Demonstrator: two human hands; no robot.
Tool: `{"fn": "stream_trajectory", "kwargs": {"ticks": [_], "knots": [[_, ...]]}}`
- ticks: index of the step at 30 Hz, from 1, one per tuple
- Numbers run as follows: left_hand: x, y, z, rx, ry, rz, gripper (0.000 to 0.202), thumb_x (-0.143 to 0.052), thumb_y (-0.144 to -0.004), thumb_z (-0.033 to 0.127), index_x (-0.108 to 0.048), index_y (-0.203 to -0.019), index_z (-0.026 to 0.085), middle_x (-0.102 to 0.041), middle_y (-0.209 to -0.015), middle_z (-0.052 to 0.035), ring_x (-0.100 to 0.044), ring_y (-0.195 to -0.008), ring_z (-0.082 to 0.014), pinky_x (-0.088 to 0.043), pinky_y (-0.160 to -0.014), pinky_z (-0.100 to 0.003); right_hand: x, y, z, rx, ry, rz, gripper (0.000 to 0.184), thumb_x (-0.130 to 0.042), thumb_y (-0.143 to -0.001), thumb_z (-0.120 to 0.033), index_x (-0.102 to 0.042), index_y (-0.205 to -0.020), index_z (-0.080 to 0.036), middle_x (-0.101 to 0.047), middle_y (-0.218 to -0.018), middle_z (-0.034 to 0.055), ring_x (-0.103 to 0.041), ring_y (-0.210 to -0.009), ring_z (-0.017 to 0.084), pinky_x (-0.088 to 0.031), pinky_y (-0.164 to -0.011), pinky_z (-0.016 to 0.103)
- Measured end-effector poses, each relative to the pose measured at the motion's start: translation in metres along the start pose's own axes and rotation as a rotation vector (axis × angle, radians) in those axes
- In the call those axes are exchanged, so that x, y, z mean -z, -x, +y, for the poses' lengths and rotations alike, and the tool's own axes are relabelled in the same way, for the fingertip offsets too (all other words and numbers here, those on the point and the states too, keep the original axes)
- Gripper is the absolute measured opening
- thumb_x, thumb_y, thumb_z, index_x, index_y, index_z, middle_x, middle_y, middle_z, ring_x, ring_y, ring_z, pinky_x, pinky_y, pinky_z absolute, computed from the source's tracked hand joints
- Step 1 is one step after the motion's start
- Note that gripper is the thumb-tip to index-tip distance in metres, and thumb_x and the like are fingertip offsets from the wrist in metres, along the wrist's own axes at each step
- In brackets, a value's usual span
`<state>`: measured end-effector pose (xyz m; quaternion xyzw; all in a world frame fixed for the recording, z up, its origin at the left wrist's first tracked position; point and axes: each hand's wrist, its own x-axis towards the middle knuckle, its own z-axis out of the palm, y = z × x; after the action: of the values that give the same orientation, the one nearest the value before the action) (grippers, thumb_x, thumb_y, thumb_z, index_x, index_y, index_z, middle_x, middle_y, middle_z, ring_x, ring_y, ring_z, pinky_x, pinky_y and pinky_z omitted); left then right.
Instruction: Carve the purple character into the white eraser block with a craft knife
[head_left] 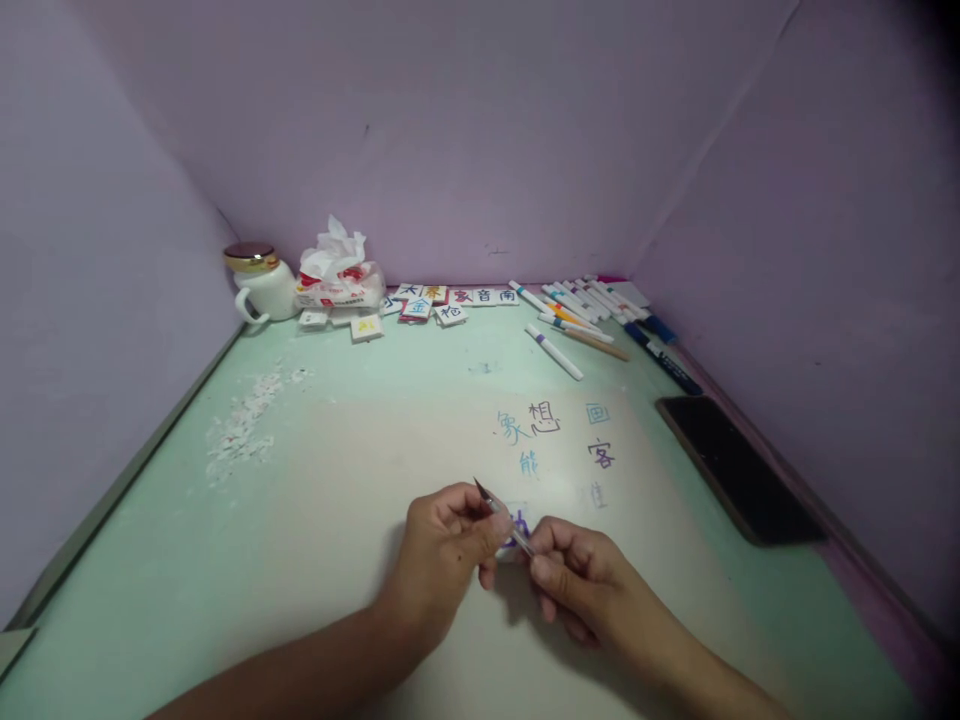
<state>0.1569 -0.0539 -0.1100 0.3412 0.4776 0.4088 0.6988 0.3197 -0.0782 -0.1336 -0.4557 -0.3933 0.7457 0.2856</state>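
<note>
1. Left hand [450, 550]: thumb and fingers were pinched on a slender pointed tool [519, 537], near its dark tip, which stood free.
2. Right hand [589, 580]: thumb and forefinger were closed on the tool's other end (whether the folded fingers also gripped the tile could not be told).
3. Purple-marked tile [520, 518]: it showed behind the tool, between the hands, partly covered.
4. Stage, as judged: a character was already on this tile, its completeness hidden; with the tip pointing away, no stroke or cut seemed under way.
5. Elsewhere: lettered tiles [367, 328] at the back appeared finished; pale scraps [244, 422] lay scattered leftward; the number left was unclear.
</note>
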Motion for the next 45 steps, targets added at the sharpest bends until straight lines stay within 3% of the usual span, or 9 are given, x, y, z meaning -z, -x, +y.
{"fn": "stream_trajectory", "kwargs": {"ticks": [8,14,19,26,29,35,38,41,45], "knots": [[-0.004,-0.004,0.004,0.062,0.031,0.028,0.034,-0.08,-0.054,0.042,-0.062,-0.055,0.013,-0.049,-0.037,0.0042,-0.041,-0.034,-0.0065,-0.029,-0.036,-0.02,-0.003,0.0,-0.004,0.076,0.13,-0.059,0.047,-0.05,-0.083,-0.063,-0.057,-0.089,-0.016,-0.027,-0.046,-0.0112,-0.017,-0.036,0.004,-0.015,-0.034,0.018],[-0.001,-0.003,0.001,0.014,0.08,0.039,0.031,-0.079,-0.057,0.038,-0.061,-0.054,0.014,-0.046,-0.035,0.0064,-0.039,-0.031,-0.0048,-0.03,-0.035,-0.018,-0.007,0.003,-0.012,0.275,0.38,0.08,0.046,-0.045,-0.087,-0.058,-0.056,-0.073,-0.016,-0.042,-0.058,-0.0031,-0.034,-0.052,0.008,-0.027,-0.048,0.02],[-0.001,-0.003,0.002,-0.01,0.064,0.021,0.033,-0.08,-0.056,0.039,-0.062,-0.054,0.013,-0.048,-0.036,0.006,-0.038,-0.028,-0.0036,-0.029,-0.033,-0.017,-0.007,0.003,-0.002,0.035,0.009,-0.053,0.049,-0.048,-0.081,-0.067,-0.048,-0.068,-0.019,-0.022,-0.041,-0.0116,-0.015,-0.035,0.005,-0.016,-0.033,0.018],[-0.001,-0.002,0.004,-0.016,0.117,-0.047,0.033,-0.082,-0.056,0.041,-0.065,-0.057,0.013,-0.043,-0.035,0.0072,-0.037,-0.03,-0.0034,-0.03,-0.033,-0.016,-0.004,0.002,-0.003,-0.128,-0.372,-0.221,0.041,-0.064,-0.076,-0.057,-0.052,-0.069,-0.017,-0.025,-0.041,-0.0129,-0.009,-0.033,0.002,-0.013,-0.028,0.013],[-0.001,0.002,0.006,0.057,0.185,-0.061,0.031,-0.082,-0.058,0.041,-0.068,-0.063,0.013,-0.04,-0.036,0.0081,-0.034,-0.031,-0.0021,-0.027,-0.033,-0.015,-0.001,0.005,-0.003,0.017,-0.35,-0.238,0.047,-0.055,-0.081,-0.059,-0.062,-0.073,-0.014,-0.033,-0.039,-0.0096,-0.021,-0.03,0.003,-0.028,-0.031,0.016],[-0.007,0.016,0.002,0.25,0.295,-0.11,0.03,-0.08,-0.061,0.041,-0.067,-0.068,0.014,-0.039,-0.044,0.0082,-0.026,-0.035,-0.0002,-0.02,-0.035,-0.014,-0.003,0.014,-0.006,0.726,0.136,0.164,0.039,-0.072,-0.078,-0.031,-0.06,-0.114,-0.033,-0.062,-0.076,-0.0006,-0.056,-0.064,0.012,-0.044,-0.057,0.022],[-0.009,0.021,-0.002,0.27,0.084,-0.206,0.034,-0.07,-0.069,0.047,-0.063,-0.061,0.015,-0.035,-0.038,0.0078,-0.026,-0.034,-0.0025,-0.02,-0.036,-0.017,-0.003,0.018,-0.008,0.946,0.362,0.166,0.029,-0.066,-0.082,-0.03,-0.061,-0.111,-0.031,-0.061,-0.075,0.0009,-0.055,-0.061,0.013,-0.043,-0.054,0.024],[-0.006,0.019,0.004,0.225,-0.281,-0.226,0.025,-0.064,-0.07,0.04,-0.069,-0.077,0.016,-0.047,-0.049,0.0044,-0.032,-0.037,-0.0051,-0.026,-0.038,-0.02,0.005,0.021,-0.007,0.883,0.298,0.319,0.011,-0.053,-0.09,-0.03,-0.064,-0.087,-0.027,-0.056,-0.065,-0.0001,-0.051,-0.057,0.013,-0.04,-0.05,0.025],[0.009,0.009,0.012,-0.349,-0.914,-0.099,0.026,-0.06,-0.071,0.023,-0.067,-0.095,0.02,-0.061,-0.09,-0.0055,-0.055,-0.074,-0.0184,-0.046,-0.069,-0.035,0.025,0.019,-0.005,0.674,0.083,0.522,0.011,-0.056,-0.088,-0.033,-0.06,-0.082,-0.025,-0.056,-0.062,-0.0008,-0.053,-0.058,0.015,-0.042,-0.053,0.027]]}}
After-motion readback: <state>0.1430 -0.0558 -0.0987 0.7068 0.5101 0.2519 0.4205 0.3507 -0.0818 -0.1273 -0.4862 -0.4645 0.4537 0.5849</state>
